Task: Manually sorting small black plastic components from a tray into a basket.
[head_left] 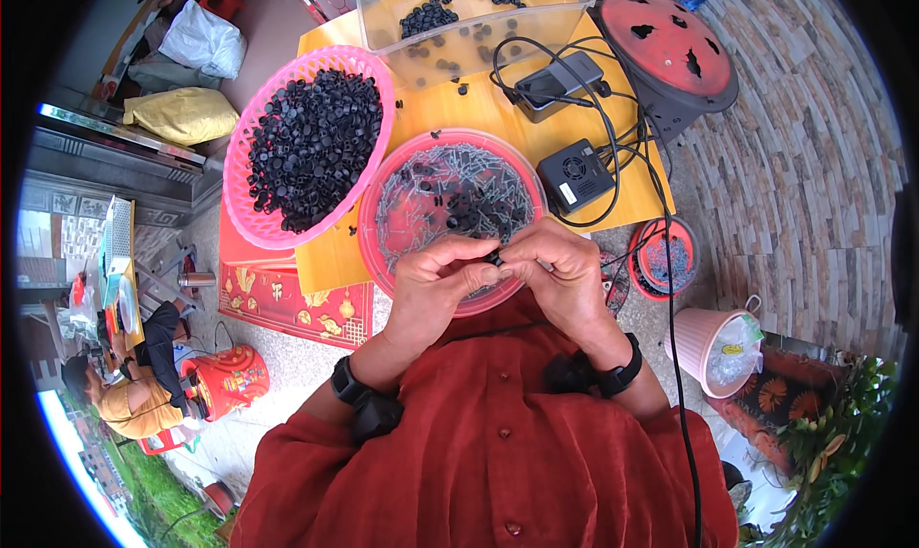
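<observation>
My left hand [442, 282] and my right hand [563, 272] meet over the near rim of a red basin [371, 246]. Both are closed, their thumbs and fingertips pinching a small black plastic piece [493, 258] mostly hidden between them. In the basin lie many thin grey screws or nails [412, 203] with black plastic pieces [479, 208] among them. To its left, a pink openwork basket [239, 179] is heaped with small round black caps [311, 146].
A clear plastic bin [536, 36] with black parts stands at the yellow table's [416, 112] far side. Black devices [574, 175] and looping cables lie right. A smaller red tub [689, 280] and a pink bucket [684, 342] stand lower right. Another person [144, 395] sits far left.
</observation>
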A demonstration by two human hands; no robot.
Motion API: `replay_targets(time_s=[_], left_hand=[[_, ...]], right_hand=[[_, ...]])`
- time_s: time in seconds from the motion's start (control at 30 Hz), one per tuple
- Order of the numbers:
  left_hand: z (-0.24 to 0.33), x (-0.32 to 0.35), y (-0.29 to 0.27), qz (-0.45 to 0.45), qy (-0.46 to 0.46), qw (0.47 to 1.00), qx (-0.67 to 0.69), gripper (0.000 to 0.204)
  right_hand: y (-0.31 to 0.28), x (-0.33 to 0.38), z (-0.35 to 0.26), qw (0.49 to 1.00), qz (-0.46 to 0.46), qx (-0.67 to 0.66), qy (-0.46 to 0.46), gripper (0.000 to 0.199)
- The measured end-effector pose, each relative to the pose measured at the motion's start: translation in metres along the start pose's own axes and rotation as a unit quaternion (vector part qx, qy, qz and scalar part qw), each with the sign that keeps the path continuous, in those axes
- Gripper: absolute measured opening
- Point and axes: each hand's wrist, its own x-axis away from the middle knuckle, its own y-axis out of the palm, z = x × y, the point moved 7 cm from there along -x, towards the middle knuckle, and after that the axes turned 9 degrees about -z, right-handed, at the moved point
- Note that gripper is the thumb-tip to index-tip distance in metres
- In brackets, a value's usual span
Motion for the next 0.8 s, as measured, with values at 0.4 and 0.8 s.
replay_targets(time_s=[0.4,0.8], left_hand=[[-0.007,0.001,-0.003,0.028,-0.032,0.999,0.017,0.026],[0.002,-0.002,0.003,0.007,-0.029,0.999,-0.021,0.023]], right_hand=[[0.006,-0.003,0.004,0.999,-0.001,0.035,-0.003,0.029],[0.006,-0.001,0.005,0.999,0.007,0.046,0.013,0.033]])
